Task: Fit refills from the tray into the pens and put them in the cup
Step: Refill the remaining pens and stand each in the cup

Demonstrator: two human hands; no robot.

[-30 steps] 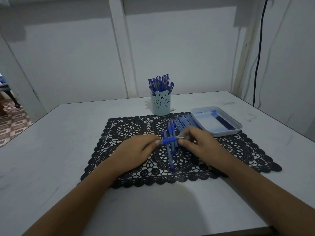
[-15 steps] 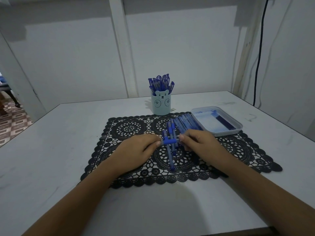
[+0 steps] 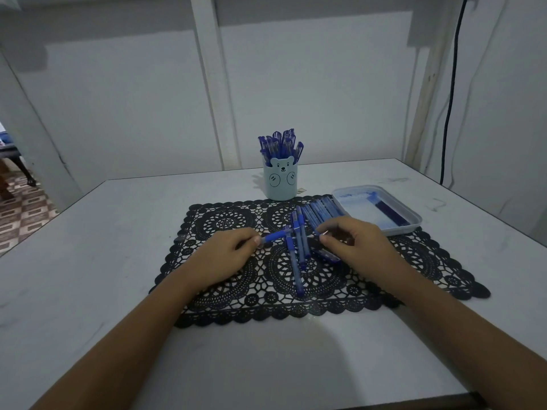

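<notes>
The left hand (image 3: 225,255) pinches a short blue pen piece (image 3: 275,236) by its left end over the black lace mat (image 3: 236,294). The right hand (image 3: 355,247) pinches a thin refill (image 3: 324,233), only its tip showing, just right of that piece and apart from it. Loose pens (image 3: 299,250) lie between the hands. The bear cup (image 3: 280,183), full of pens, stands at the mat's far edge, and the tray (image 3: 414,218) sits far right.

Left hand (image 3: 223,257) pinched a blue pen barrel (image 3: 275,236) at its end, held level over the black lace mat (image 3: 231,220). Right hand (image 3: 355,247) pinched a thin piece (image 3: 325,232) in its fingers, too small to tell, apart from the barrel. Loose pens (image 3: 297,261) lay on the mat between the hands. Bear-face cup (image 3: 280,184) stood at the mat's far edge, full of capped pens (image 3: 281,143). White tray (image 3: 414,221) with dark refills (image 3: 390,213) sat right, on the counter (image 3: 118,232).
</notes>
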